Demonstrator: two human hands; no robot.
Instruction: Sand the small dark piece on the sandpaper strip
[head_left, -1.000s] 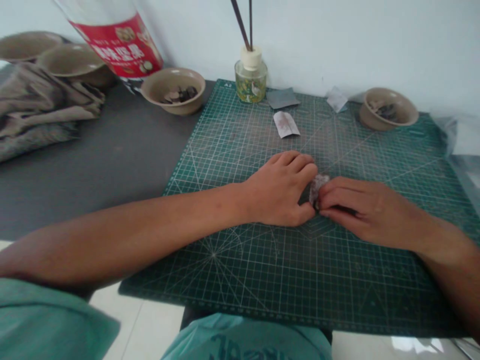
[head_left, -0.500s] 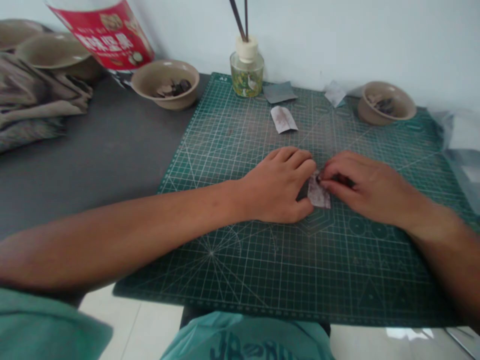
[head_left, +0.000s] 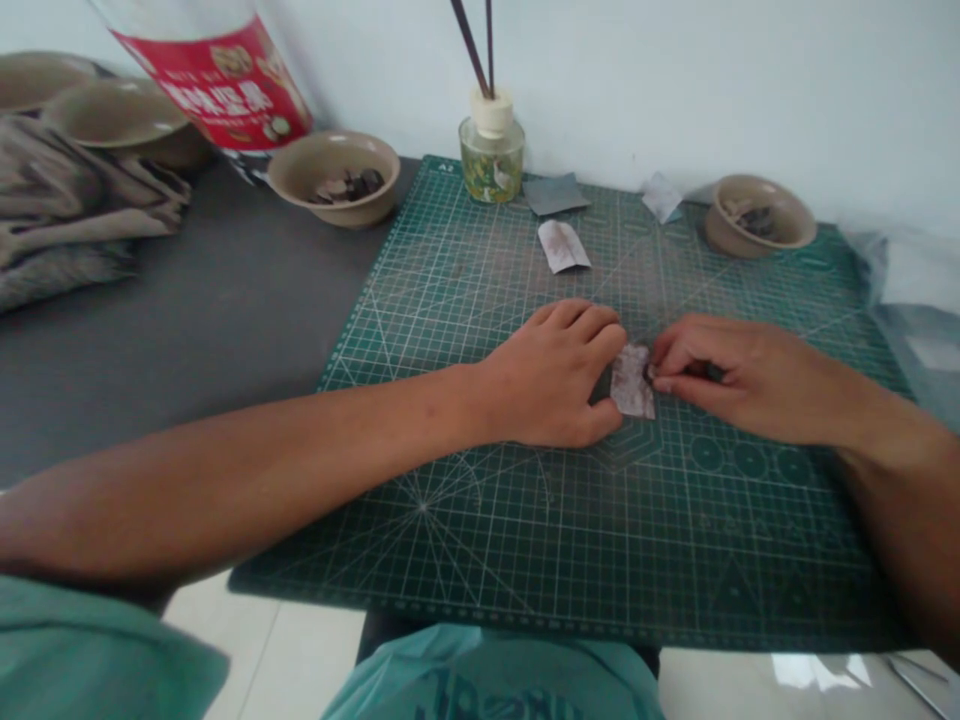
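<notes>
A small whitish, brown-stained piece of paper (head_left: 633, 383) lies on the green cutting mat (head_left: 480, 560). My left hand (head_left: 559, 375) rests at its left edge, thumb and fingertips on or against it, the fingers spread to either side. At the paper's right edge my right hand (head_left: 731, 375) pinches a tiny dark piece between thumb and fingers; most of it is hidden. Behind the hands lie a second stained white paper (head_left: 562, 246) and a grey sheet (head_left: 555, 194).
Left of the mat stands a bowl (head_left: 336, 212) of dark and light pieces; a similar bowl (head_left: 721, 228) stands back right. A reed diffuser (head_left: 491, 160), red-labelled container (head_left: 225, 95), cloth (head_left: 67, 210), pale square (head_left: 661, 198) and clear plastic (head_left: 926, 300) are around.
My right hand has moved slightly right, from over the paper to its right edge, uncovering more of the paper. My left hand has stayed in place. The view has tilted slightly.
</notes>
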